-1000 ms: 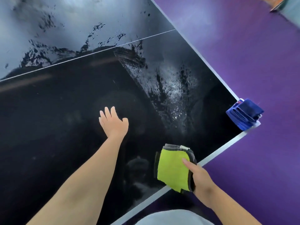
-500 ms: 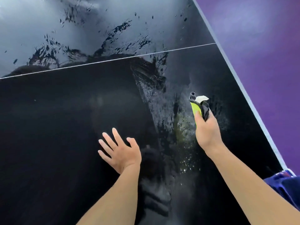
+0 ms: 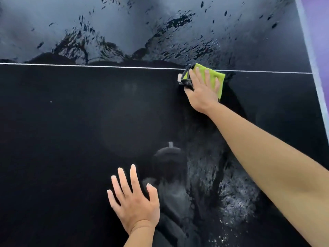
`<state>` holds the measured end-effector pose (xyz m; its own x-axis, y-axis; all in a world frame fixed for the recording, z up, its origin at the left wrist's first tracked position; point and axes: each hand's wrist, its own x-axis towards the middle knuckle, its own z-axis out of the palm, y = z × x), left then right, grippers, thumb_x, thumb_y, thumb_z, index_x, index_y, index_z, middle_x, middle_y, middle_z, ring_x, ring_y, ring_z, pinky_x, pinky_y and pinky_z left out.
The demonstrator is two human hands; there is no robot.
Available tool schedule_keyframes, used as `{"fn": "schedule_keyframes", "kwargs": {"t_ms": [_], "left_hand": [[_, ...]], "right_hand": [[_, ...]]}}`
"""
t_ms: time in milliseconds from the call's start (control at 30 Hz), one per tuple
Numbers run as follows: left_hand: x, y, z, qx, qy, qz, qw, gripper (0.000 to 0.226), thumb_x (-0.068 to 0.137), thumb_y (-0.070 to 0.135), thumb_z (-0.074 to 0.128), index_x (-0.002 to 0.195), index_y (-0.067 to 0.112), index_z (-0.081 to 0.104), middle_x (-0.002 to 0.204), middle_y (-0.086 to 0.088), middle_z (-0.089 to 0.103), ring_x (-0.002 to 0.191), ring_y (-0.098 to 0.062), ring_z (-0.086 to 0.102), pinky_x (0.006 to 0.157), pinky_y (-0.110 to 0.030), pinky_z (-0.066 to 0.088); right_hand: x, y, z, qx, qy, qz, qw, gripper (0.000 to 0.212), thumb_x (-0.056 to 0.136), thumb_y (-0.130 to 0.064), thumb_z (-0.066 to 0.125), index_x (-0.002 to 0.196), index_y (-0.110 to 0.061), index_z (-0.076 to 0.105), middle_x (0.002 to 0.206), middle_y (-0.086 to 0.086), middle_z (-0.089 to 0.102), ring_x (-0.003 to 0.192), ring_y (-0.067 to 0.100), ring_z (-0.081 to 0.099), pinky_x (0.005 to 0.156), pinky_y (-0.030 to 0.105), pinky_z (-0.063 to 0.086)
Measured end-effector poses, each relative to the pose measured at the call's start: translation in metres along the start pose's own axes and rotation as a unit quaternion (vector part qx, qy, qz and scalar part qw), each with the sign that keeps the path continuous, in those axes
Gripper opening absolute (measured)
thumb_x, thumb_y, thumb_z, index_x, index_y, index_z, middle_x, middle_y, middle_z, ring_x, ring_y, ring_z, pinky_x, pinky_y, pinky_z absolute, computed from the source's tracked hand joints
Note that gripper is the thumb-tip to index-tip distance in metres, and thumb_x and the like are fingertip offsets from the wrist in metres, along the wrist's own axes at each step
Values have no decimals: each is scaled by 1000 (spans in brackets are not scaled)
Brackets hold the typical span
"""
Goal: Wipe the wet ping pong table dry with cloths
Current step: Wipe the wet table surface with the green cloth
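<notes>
The left hand lies flat on the dark table, fingers spread and straight, holding nothing. Right of it, water beads glisten on the surface. Farther up, the right hand presses the green cloth flat with straight fingers, right at the white line. Beyond the line the table is streaked wet. A purple floor shows at far right.

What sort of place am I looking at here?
Probably an indoor sports or games room: a dark ping pong table with a white centre line and white edge band, over purple flooring.
</notes>
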<state>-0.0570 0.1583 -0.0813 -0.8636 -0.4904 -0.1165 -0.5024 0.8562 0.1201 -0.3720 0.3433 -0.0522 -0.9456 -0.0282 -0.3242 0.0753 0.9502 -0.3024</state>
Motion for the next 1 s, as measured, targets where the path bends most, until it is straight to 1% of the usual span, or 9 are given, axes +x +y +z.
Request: {"fn": "schedule_keyframes", "kwargs": {"t_ms": [100,200,300,433,533,600,700,867,1000], "left_hand": [[0,1,-2,3,-1,-3,1000,73,89,46,31,158,25,28,167,-7,18,155,-30,13,121,-58,16],[0,2,-2,11,-8,-4,1000,73,90,47,31,159,26,25,168,-7,16,155,-29,11,122,-57,14],[1,3,-2,9,-16,-8,1000,73,90,48,30,159,28,24,168,-6,14,156,-27,9,123,-56,12],[2,2,-5,-1,-27,-8,1000,71,91,48,27,159,30,20,169,-5,13,156,-27,5,123,-55,10],[2,3,-8,-17,-33,-5,999,71,92,48,26,159,30,17,169,-5,11,156,-28,4,123,-56,9],[2,2,-10,-28,-37,-1,999,71,92,48,24,160,30,15,169,-6,9,156,-29,3,124,-56,6],[2,-1,-11,-38,-47,8,998,70,94,48,21,161,29,10,170,-6,3,156,-30,-2,123,-57,3],[2,-4,-14,-59,-61,24,996,68,97,47,19,161,29,7,170,-7,-1,156,-31,-6,123,-57,-1],[0,-14,-19,-60,-99,54,992,67,101,48,24,162,29,3,170,-7,-6,155,-30,-10,123,-55,-5]], "right_hand": [[11,-7,-6,3,-35,-103,994,61,103,-45,39,158,-39,13,168,-14,-1,154,13,-12,121,45,-15],[-10,2,-3,-17,-55,-171,984,61,104,-43,40,158,-40,13,167,-15,0,153,11,-13,122,45,-15],[-56,13,12,-35,-67,-213,974,64,103,-43,41,158,-40,8,167,-16,-3,152,9,-18,121,45,-16],[-141,24,40,-40,-77,-239,967,68,102,-44,41,158,-40,4,166,-17,-6,150,9,-22,121,47,-17],[-217,28,64,-34,-87,-230,969,71,100,-46,40,159,-39,2,166,-18,-10,151,11,-23,121,49,-15],[-270,27,81,-28,-96,-209,973,72,99,-47,37,159,-39,-1,165,-18,-12,150,10,-26,121,50,-16],[-350,20,108,-2,-104,-171,980,73,99,-46,40,158,-42,-4,165,-19,-14,149,9,-27,120,50,-17],[-474,6,151,6,-133,-116,984,74,99,-47,36,157,-41,-10,163,-19,-20,148,10,-31,118,48,-21],[-558,-9,176,49,-149,-51,986,70,103,-44,34,156,-44,-12,161,-24,-25,145,7,-35,117,44,-25]]}}
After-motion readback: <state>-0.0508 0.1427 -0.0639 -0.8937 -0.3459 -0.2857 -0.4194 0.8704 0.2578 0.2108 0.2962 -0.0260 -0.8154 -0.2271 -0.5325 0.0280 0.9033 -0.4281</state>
